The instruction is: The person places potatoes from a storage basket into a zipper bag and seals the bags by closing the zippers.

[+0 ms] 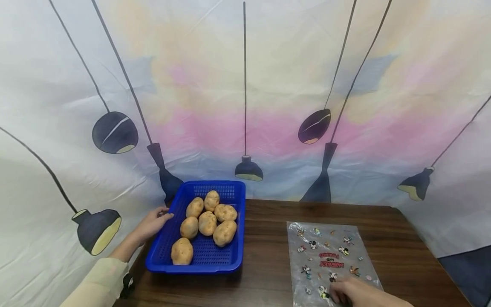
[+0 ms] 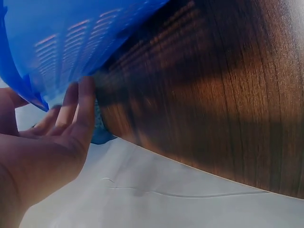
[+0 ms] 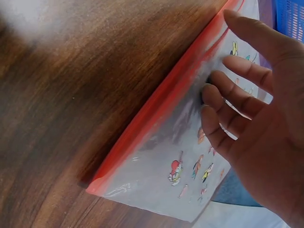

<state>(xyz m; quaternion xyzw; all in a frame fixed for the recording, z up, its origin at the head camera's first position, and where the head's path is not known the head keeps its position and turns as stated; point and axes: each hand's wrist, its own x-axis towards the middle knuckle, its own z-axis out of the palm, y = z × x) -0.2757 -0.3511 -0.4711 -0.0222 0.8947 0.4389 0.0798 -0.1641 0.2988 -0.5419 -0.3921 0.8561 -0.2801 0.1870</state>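
Note:
A blue plastic basket [image 1: 235, 267] with perforated sides stands on the left of the table, holding several potatoes [image 1: 207, 224]. My left hand [image 1: 153, 222] grips its left rim; in the left wrist view the fingers [image 2: 85, 102] lie against the outside wall and the thumb is partly hidden by the rim. A clear zip bag [image 1: 308, 247] printed with cartoon figures lies flat on the right. Over its near part is my right hand [image 1: 354, 292], thumb apart from loosely bent fingers. In the right wrist view the bag's red zip edge [image 3: 156, 111] runs past the thumb.
The dark wood table [image 1: 264, 238] reaches back to a hanging cloth [image 1: 215, 106] printed with lamps. Cloth also hangs at both sides. A small black object [image 1: 127, 285] is by the left sleeve.

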